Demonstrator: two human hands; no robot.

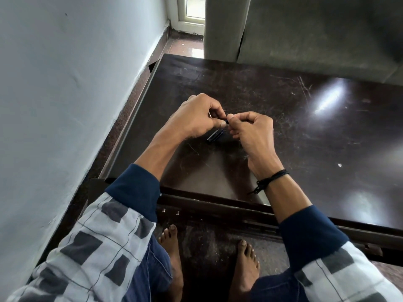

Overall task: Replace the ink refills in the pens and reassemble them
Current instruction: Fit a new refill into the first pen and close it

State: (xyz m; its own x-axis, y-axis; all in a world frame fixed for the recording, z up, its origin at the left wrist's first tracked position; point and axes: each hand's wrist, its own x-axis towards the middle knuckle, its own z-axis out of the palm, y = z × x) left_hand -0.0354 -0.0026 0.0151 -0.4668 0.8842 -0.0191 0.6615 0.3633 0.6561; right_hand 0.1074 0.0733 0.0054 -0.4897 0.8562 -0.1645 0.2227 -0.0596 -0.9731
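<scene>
Over the middle of the dark table [283, 131], my left hand [196, 117] and my right hand [250, 129] meet fingertip to fingertip. Between them sits a small dark pen part [226, 121], pinched from both sides; most of it is hidden by the fingers. A thin metallic bit shows at the left hand's fingers. A dark blue pen piece [214, 136], short and tube-like, lies on the table just below the left hand's fingers. I cannot tell which pen part each hand holds.
A white wall [65, 105] runs along the left of the table. A grey sofa [316, 33] stands behind its far edge. My bare feet [174, 253] are on the floor under the near edge. Glare marks the table's right side.
</scene>
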